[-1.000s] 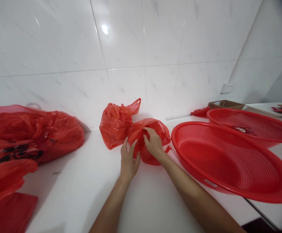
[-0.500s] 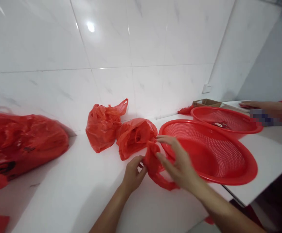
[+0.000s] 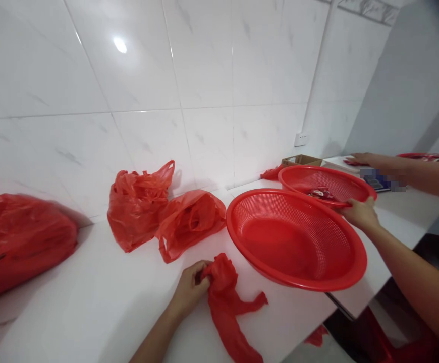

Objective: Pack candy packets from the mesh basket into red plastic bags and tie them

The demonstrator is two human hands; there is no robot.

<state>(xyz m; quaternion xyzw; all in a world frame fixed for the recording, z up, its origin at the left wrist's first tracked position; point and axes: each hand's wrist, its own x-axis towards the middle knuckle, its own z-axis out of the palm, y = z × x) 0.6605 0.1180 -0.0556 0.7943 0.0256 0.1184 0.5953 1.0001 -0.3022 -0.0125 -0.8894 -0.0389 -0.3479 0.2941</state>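
Note:
My left hand (image 3: 191, 287) pinches the gathered end of a thin red plastic bag (image 3: 223, 287) above the white table. The bag hangs limp, with two strips trailing to the right and toward me. My right hand (image 3: 361, 216) reaches out to the right and is closed at the near rim of the farther red plastic basket (image 3: 325, 176); part of its fingers is hidden. A few small packets (image 3: 321, 193) lie in that basket. The nearer red perforated basket (image 3: 291, 242) stands between my hands, and only its bare inside shows.
Two crumpled red bags (image 3: 140, 209) sit by the tiled wall, with a large full red bag (image 3: 22, 242) at far left. Behind the baskets stands a cardboard box (image 3: 302, 160). A co-worker's arm (image 3: 412, 171) extends at right over a scale (image 3: 376, 180).
My right hand has let go of the red bag and moved right to the farther basket's rim. My left hand keeps the bag, which now hangs loose. The view has turned right.

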